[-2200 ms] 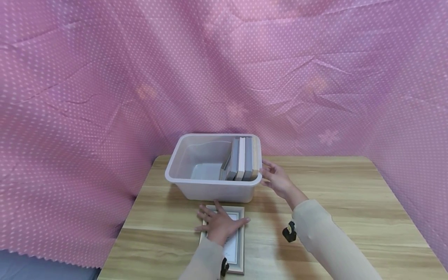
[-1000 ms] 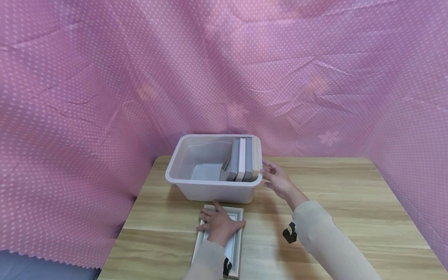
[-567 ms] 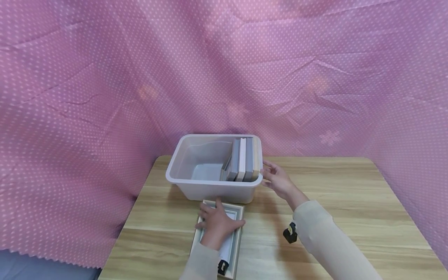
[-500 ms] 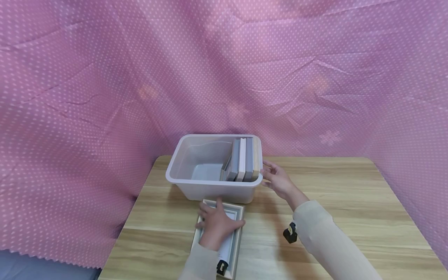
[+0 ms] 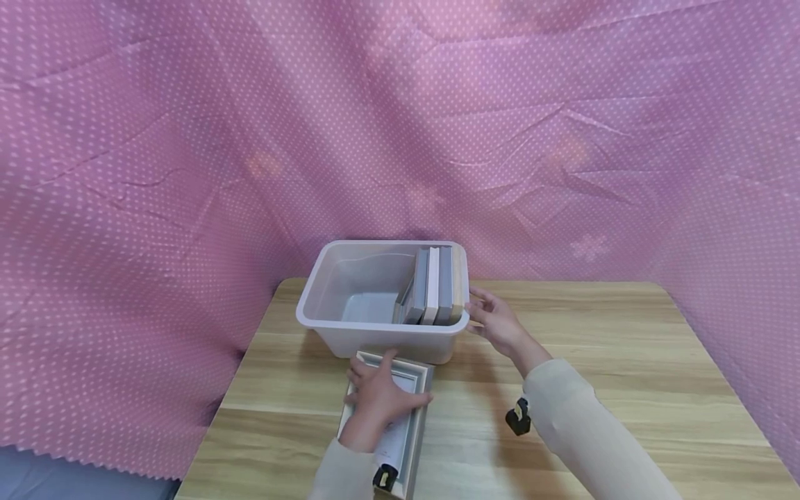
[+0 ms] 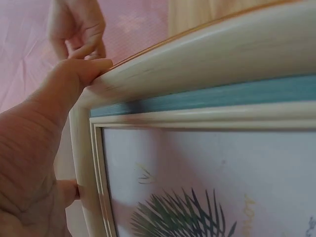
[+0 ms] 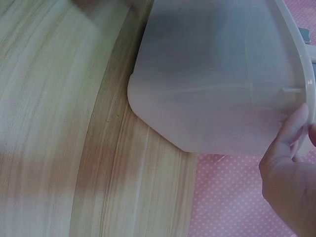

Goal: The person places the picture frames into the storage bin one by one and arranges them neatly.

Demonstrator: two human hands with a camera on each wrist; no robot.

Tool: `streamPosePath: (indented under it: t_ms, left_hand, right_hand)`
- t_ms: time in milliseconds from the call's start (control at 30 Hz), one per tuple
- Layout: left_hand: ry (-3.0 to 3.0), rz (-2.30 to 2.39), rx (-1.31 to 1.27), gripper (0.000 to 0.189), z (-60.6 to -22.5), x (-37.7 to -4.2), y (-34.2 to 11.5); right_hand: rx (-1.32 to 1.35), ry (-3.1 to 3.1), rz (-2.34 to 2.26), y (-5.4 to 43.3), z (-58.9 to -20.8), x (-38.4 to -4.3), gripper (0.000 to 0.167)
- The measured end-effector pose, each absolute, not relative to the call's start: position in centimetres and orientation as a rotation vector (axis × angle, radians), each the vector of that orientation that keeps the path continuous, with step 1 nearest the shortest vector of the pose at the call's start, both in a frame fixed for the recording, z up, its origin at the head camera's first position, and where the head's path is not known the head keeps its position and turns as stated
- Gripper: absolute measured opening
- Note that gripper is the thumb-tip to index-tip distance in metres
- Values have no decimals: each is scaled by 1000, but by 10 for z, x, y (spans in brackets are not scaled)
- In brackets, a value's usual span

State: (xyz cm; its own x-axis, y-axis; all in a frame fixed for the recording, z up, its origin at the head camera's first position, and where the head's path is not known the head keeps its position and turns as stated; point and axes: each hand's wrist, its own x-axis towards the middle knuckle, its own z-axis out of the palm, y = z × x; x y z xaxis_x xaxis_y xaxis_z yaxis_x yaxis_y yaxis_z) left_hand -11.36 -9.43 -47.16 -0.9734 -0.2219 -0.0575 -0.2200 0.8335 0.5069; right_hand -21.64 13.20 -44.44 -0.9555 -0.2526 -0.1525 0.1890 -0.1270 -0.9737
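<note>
My left hand (image 5: 377, 399) spans the far part of a cream-and-blue picture frame (image 5: 415, 423), thumb on its right edge and fingers on its left. The left wrist view shows the thumb pressed against the outer border, with a palm-leaf print (image 6: 182, 212) inside the frame. The frame slants just in front of a pale plastic bin (image 5: 381, 342), its far end overlapping the bin's front wall in the head view. At the bin's right end my right hand (image 5: 498, 328) holds the rim, fingers outside and thumb at the top.
Several picture frames (image 5: 431, 285) stand on edge along the right side of the bin. The wooden table (image 5: 594, 389) extends right and left of it. A pink dotted cloth (image 5: 400, 139) hangs behind and at both sides.
My left hand went from lying spread across the frame to gripping its edges. The frame has turned, its far end rising toward the bin. My right hand stays at the rim.
</note>
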Motion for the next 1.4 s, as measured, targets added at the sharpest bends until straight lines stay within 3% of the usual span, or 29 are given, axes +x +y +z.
streamPosePath:
  t_ms: [467, 933, 1133, 1400]
  left_hand:
    - [-2867, -935, 282, 105, -440, -108, -118]
    - [-2732, -1071, -49, 102, -413, -101, -146]
    - [-2670, -1084, -117, 105, -389, -93, -155]
    - [-2457, -982, -407, 109, -353, -91, -168]
  right_hand:
    - [-62, 1866, -2152, 132, -444, -216, 54]
    - [-22, 1874, -2145, 130, -443, -214, 53]
    - [-10, 1887, -2140, 129, -444, -215, 53]
    - [-32, 1892, -2135, 130, -444, -213, 54]
